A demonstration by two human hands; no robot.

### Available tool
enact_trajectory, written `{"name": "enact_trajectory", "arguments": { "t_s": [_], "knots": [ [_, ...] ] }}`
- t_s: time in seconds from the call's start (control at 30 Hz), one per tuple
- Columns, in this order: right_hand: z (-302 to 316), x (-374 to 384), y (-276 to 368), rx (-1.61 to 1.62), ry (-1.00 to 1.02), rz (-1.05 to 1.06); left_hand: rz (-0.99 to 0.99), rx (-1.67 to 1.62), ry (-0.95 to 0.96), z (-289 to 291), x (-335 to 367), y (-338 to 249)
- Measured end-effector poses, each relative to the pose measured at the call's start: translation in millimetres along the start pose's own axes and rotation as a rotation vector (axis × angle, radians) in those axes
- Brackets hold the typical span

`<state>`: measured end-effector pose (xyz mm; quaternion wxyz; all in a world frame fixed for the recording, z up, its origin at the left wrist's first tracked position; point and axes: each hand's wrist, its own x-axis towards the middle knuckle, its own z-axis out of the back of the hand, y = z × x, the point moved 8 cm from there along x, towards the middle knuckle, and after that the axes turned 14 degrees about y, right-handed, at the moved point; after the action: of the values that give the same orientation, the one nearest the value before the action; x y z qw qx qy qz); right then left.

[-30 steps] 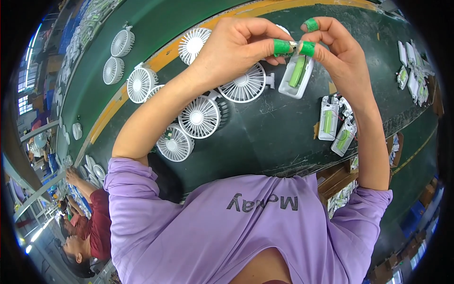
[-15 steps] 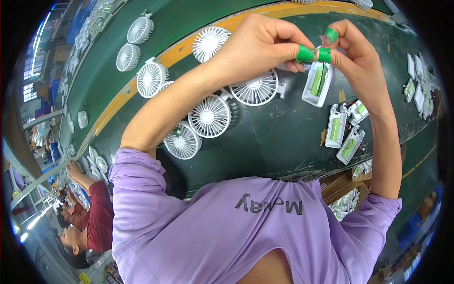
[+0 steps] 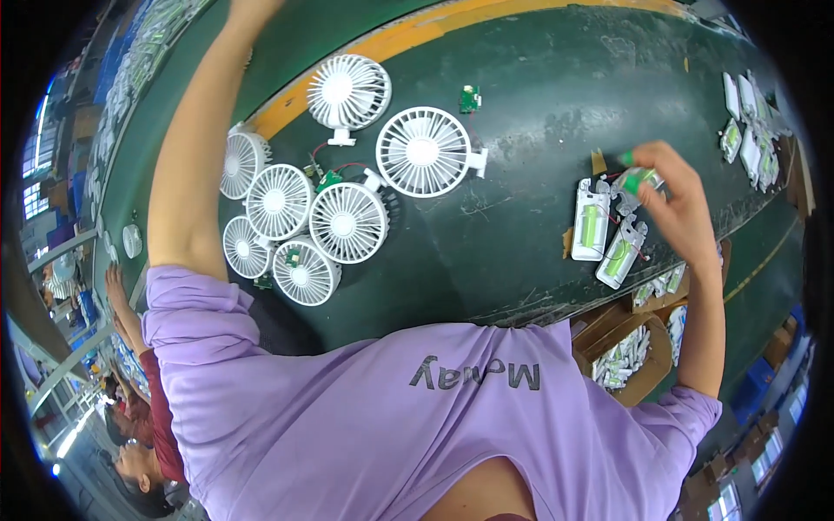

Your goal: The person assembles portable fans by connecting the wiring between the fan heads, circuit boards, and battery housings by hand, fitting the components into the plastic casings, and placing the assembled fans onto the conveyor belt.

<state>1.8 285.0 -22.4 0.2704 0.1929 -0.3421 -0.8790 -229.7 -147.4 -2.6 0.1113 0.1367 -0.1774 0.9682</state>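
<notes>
At the top left edge, my left hand (image 3: 255, 7) is mostly cut off by the picture's rim, so its fingers and anything in them are hidden. Its arm stretches across the yellow strip toward the green belt. On the right, my right hand (image 3: 676, 193) has green tape on its thumb and forefinger. Those two fingertips are apart, over a white battery housing (image 3: 627, 201) that the hand partly covers. Beside it lie a white housing with a green battery cell (image 3: 591, 222) and another tilted one (image 3: 621, 253), with thin wires showing.
Several white round fans, including a large one (image 3: 423, 151), lie left of centre, some wired to small green circuit boards. A loose circuit board (image 3: 470, 99) lies farther back. Housings (image 3: 754, 130) are piled far right. A carton of white parts (image 3: 632, 360) stands below the table edge.
My hands have separated: the left went far left, the right came down to the housings. The housing beneath them is gone from its spot. The view has shifted.
</notes>
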Motion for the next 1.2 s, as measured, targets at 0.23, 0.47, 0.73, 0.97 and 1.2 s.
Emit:
{"name": "enact_trajectory", "arguments": {
  "t_s": [0.23, 0.47, 0.73, 0.97, 1.2],
  "knots": [
    [-7.6, -4.7, 20.1, -0.394, -0.126, -0.010, 0.461, 0.486, 0.483, -17.2, -38.9, 136.4],
    [-22.7, 27.3, 7.1, -0.414, 0.223, -0.003, -0.003, 0.066, 0.216, -36.0, -60.8, 67.4],
    [-17.7, 18.7, 5.9, -0.365, 0.217, -0.060, 0.096, -0.220, 0.639, -54.4, -83.0, -48.7],
    [-4.9, 19.1, -13.6, -0.173, 0.103, -0.141, 0.026, -0.234, 0.437, -5.5, -89.3, -122.2],
    [-24.7, 56.7, -34.3, 0.661, -0.150, -0.069, -0.559, -1.428, 0.541, -26.8, -94.5, -182.1]
  ]
}}
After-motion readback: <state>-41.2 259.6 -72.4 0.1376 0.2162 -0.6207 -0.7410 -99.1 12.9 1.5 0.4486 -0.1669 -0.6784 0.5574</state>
